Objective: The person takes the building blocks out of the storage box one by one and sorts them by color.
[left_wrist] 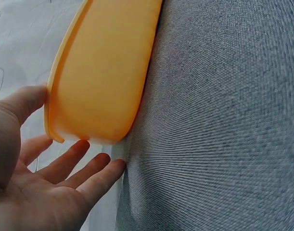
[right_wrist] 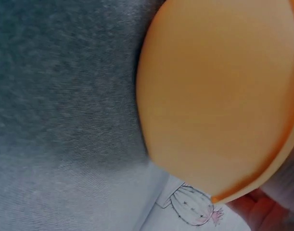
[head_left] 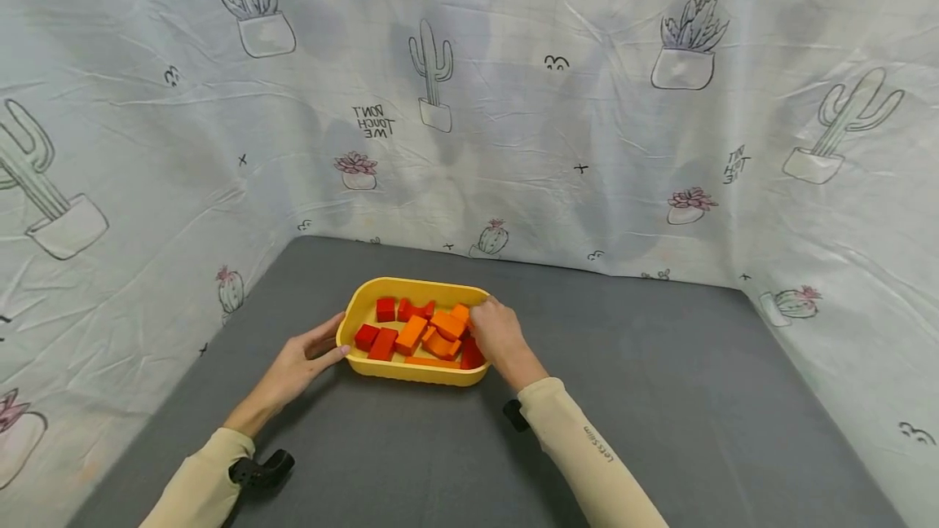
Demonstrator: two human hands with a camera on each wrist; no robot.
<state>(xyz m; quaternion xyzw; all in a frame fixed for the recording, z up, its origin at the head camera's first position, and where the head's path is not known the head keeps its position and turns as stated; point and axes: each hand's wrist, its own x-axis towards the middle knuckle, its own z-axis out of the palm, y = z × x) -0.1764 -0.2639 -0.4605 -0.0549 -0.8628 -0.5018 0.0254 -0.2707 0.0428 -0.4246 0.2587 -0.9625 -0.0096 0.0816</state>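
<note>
My left forearm [head_left: 198, 475] and right forearm [head_left: 587, 451] extend inward from the near side. Left hand [head_left: 297, 365]: thumb [left_wrist: 27, 102] and fingers [left_wrist: 103, 183] apart, nearly straight. Right hand [head_left: 502, 336]: directed downward, back uppermost, fingertips hidden in the head view

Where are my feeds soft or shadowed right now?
Head: blocks fairly distinct, soft shadow on the grey cloth beside the right sleeve; left wrist: cloth weave crisp, lower end of yellow tray slightly blurred; right wrist: soft overall, cloth dark at upper left, paler toward the bottom.

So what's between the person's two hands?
The head view shows most of the yellow tray there, with red blocks and orange blocks in it.
</note>
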